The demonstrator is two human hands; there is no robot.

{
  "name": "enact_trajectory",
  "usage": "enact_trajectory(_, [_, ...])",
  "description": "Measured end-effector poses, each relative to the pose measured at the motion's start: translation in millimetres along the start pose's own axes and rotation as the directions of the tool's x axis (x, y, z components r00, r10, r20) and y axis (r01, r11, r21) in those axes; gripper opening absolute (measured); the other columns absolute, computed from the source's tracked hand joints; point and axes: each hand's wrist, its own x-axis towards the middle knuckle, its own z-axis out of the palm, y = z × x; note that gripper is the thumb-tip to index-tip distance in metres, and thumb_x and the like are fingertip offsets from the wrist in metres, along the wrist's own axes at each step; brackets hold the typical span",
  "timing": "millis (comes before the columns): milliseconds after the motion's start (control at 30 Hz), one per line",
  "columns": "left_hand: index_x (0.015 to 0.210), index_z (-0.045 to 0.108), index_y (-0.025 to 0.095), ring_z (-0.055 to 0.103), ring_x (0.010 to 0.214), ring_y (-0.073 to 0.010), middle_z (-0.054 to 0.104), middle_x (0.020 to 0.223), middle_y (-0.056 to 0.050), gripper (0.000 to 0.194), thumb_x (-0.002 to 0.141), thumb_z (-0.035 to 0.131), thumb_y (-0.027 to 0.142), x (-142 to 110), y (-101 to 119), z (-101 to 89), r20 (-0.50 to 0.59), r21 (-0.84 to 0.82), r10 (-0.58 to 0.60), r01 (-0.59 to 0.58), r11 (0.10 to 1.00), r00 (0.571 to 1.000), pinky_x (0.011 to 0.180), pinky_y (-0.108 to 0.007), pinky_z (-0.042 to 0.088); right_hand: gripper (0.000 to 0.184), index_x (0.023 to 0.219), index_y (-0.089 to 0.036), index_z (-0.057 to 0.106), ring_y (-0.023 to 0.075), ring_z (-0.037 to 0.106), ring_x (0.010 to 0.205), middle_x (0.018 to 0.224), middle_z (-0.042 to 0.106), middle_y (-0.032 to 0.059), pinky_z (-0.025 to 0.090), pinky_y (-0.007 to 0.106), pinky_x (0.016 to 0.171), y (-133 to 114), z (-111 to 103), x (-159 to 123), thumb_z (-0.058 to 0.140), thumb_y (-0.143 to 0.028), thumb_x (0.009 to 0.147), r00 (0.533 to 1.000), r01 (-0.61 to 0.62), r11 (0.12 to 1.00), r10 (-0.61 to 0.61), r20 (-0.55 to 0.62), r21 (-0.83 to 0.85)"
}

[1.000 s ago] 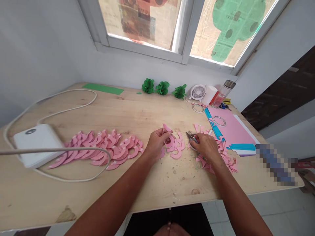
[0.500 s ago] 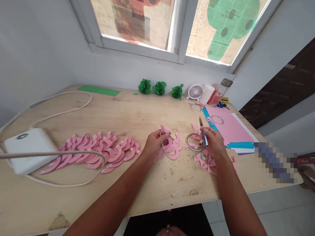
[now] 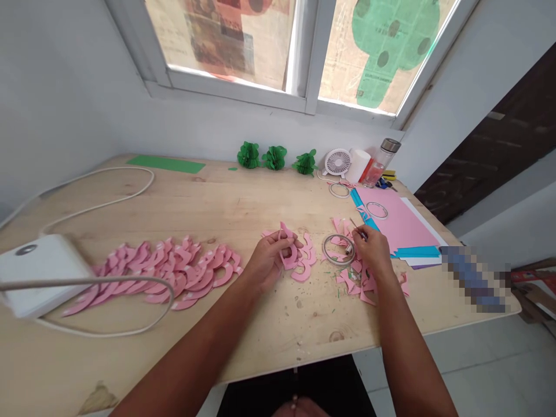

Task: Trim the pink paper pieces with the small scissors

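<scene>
My left hand (image 3: 270, 255) is closed with a pinch on a curved pink paper piece (image 3: 288, 255), raised just over the table. Right beside it, more pink arc-shaped paper pieces (image 3: 302, 271) lie loose. My right hand (image 3: 372, 250) has its fingers closed around a slim pointed metal tool (image 3: 358, 229), mostly covered by the fingers, so its kind is unclear. Below and left of that hand rests a roll ring (image 3: 325, 255) among pink paper scraps (image 3: 347, 282). A long overlapping row of pink paper arcs (image 3: 169, 269) spreads to the left.
A white box-shaped device (image 3: 43, 272) with a cable (image 3: 130, 279) sits at left. Green paper balls (image 3: 273, 157), a small fan (image 3: 337, 163) and a glass bottle (image 3: 382, 162) stand along the wall. Coloured paper sheets (image 3: 403, 223) are stacked at right; a green strip (image 3: 167, 164) lies behind.
The view has shifted slightly. My right hand has turned, so the tool it holds now shows only its thin tip, pointing up and left. My left hand keeps its pinch on the pink paper.
</scene>
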Motion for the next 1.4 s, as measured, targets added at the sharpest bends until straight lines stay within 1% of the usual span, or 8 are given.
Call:
enact_trajectory(167, [0.072,0.054,0.014,0.054,0.052,-0.0102,0.062,0.069,-0.003,0.012,0.067,0.063,0.021,0,-2,-0.8,0.046,-0.015,-0.021,0.022,1.0,0.999,0.052,-0.024,0.042,0.027,0.087,-0.022,0.066,0.0217,0.059,0.076,0.082,0.068,0.0075,0.031,0.026,0.055,-4,-2,-4,0.05,-0.042,0.077,0.991,0.013,0.916,0.041,0.125,-0.401])
enact_trajectory(400, [0.069,0.048,0.016,0.045,0.041,-0.0052,0.052,0.059,0.003,0.02,0.068,0.065,0.026,-4,-2,5.9,0.087,0.025,-0.048,0.046,0.999,0.995,0.046,-0.022,0.036,0.026,0.092,-0.023,0.065,0.0203,0.059,0.076,0.082,0.068,0.0068,0.028,0.025,0.054,-3,5,-4,0.05,-0.04,0.078,0.983,0.058,0.881,0.031,0.179,-0.469])
enact_trajectory(600, [0.074,0.046,0.017,0.031,0.036,-0.0025,0.037,0.047,0.01,0.028,0.061,0.07,0.022,-8,-3,10.7,0.116,0.125,-0.015,0.001,0.992,0.993,0.042,-0.019,0.028,0.024,0.082,-0.019,0.065,0.0171,0.056,0.066,0.071,0.065,0.0043,0.032,0.024,0.055,-4,7,-3,0.048,-0.035,0.076,0.996,0.063,0.969,-0.048,0.07,-0.239])
enact_trajectory(867, [0.076,0.057,0.017,0.033,0.042,-0.0065,0.037,0.051,0.006,0.007,0.072,0.054,0.022,-10,-9,10.9,0.046,0.464,0.261,-0.252,0.849,0.964,0.042,-0.02,0.025,0.027,0.075,-0.016,0.063,0.0133,0.046,0.054,0.06,0.056,0.0008,0.034,0.024,0.052,-21,6,-7,0.049,-0.039,0.071,0.997,0.074,0.989,-0.078,0.027,0.128])
enact_trajectory(1033, [0.097,0.064,0.021,0.056,0.082,-0.0177,0.061,0.09,-0.006,0.024,0.08,0.047,0.021,-22,-2,17.8,0.176,0.645,0.566,-0.529,0.552,0.806,0.072,-0.027,0.042,0.025,0.074,-0.015,0.062,0.011,0.041,0.049,0.054,0.05,-0.0018,0.032,0.022,0.047,-50,4,-7,0.053,-0.038,0.069,0.993,0.041,0.964,-0.069,0.1,0.264])
enact_trajectory(1133, [0.104,0.062,0.023,0.054,0.102,-0.0206,0.06,0.11,-0.009,0.027,0.081,0.047,0.02,-25,-3,20.8,0.264,0.678,0.613,-0.595,0.431,0.745,0.085,-0.03,0.041,0.026,0.074,-0.015,0.063,0.0108,0.041,0.049,0.054,0.05,-0.0023,0.032,0.022,0.047,-65,11,-5,0.055,-0.038,0.068,0.988,0.041,0.94,-0.088,0.125,0.337])
enact_trajectory(1300, [0.104,0.062,0.025,0.056,0.101,-0.0221,0.061,0.111,-0.008,0.028,0.08,0.05,0.02,-15,-15,14.6,0.323,0.752,0.543,-0.559,0.35,0.775,0.083,-0.032,0.042,0.028,0.073,-0.014,0.062,0.0104,0.039,0.048,0.052,0.045,-0.0033,0.031,0.021,0.044,-71,30,-2,0.055,-0.041,0.067,0.982,0.013,0.885,-0.1,0.162,0.465])
enact_trajectory(1400, [0.094,0.066,0.025,0.06,0.081,-0.0209,0.066,0.093,-0.008,0.023,0.079,0.049,0.02,-9,-19,9.3,0.305,0.799,0.506,-0.506,0.324,0.807,0.069,-0.029,0.043,0.027,0.073,-0.014,0.061,0.0093,0.037,0.047,0.051,0.044,-0.0037,0.029,0.02,0.042,-70,38,-2,0.057,-0.04,0.066,0.984,0.005,0.856,-0.096,0.149,0.517])
